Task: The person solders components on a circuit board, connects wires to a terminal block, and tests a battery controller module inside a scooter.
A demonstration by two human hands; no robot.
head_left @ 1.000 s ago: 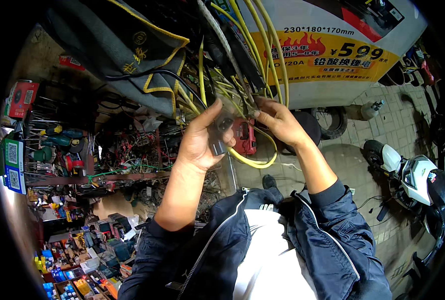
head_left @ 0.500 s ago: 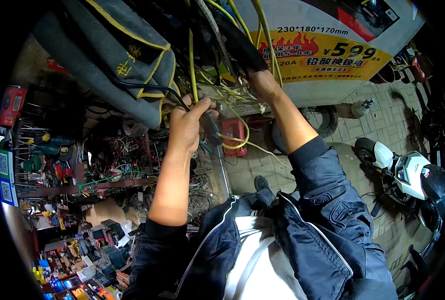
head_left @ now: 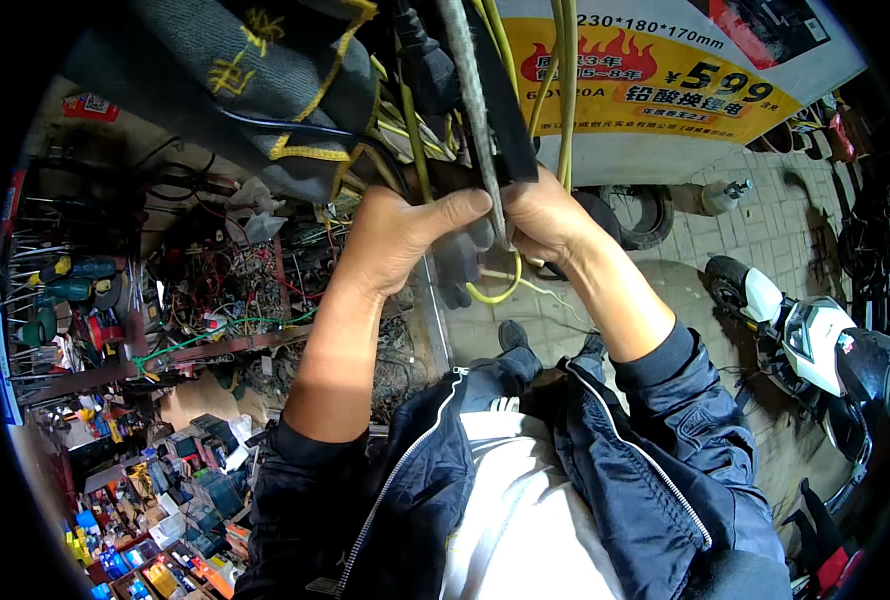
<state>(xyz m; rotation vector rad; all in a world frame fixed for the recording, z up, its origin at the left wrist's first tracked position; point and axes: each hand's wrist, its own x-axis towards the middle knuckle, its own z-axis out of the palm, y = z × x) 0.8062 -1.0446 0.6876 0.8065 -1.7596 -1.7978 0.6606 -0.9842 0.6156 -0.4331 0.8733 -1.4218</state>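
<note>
At the top middle, a hanging bundle of cables comes down to both my hands. My left hand (head_left: 390,230) is closed round the cables, its thumb lying across toward the grey braided cable (head_left: 477,110); its other fingers are mostly hidden. My right hand (head_left: 550,220) is closed at the lower end of a flat black sleeve (head_left: 515,120), beside the grey cable. Olive-yellow wires (head_left: 567,90) hang behind. Below the hands shows a blurred dark grey piece (head_left: 453,268), near a yellow wire loop (head_left: 505,288).
A grey cloth with yellow edging (head_left: 175,70) hangs at the upper left. Behind the cables stands a white and yellow sign box (head_left: 655,170). Tools and tangled wires (head_left: 235,270) fill the left. A tyre (head_left: 650,220) and white scooter (head_left: 815,345) are at right.
My right hand has come down and toward the left hand, bringing the black sleeve and grey cable lower. My left thumb now stretches across toward the right hand.
</note>
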